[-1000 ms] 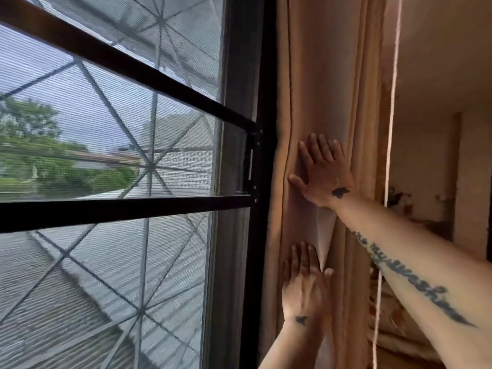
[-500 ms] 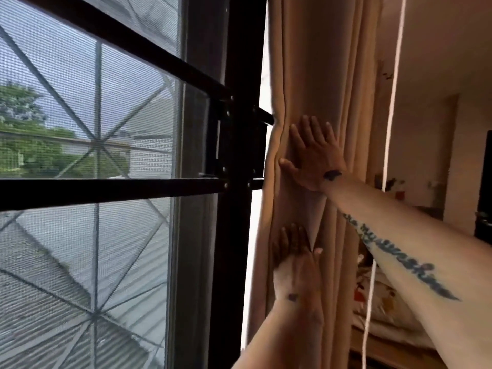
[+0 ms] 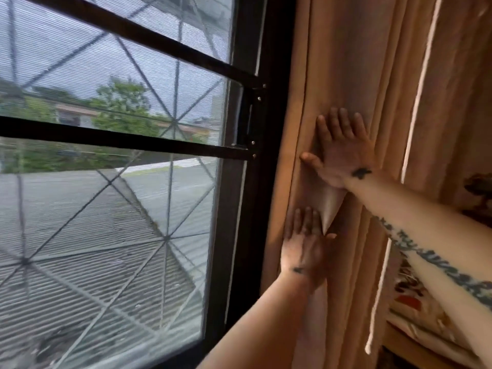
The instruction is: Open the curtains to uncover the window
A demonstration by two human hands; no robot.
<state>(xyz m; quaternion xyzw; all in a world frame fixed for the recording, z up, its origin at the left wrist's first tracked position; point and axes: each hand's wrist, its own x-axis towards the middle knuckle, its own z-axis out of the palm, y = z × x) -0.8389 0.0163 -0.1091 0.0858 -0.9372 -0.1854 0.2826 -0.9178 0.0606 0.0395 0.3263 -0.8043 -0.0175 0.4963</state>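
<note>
I see the curtain [image 3: 343, 75] bunched at the right of the window [image 3: 114, 161], most of the glass uncovered. My right hand [image 3: 343, 153] and left hand [image 3: 306, 249] lie flat on the folds, fingers spread, no grip closed on cloth. Pressed only by open palms, the fabric may spring back once released, or snag the hanging cord [image 3: 418, 102].
</note>
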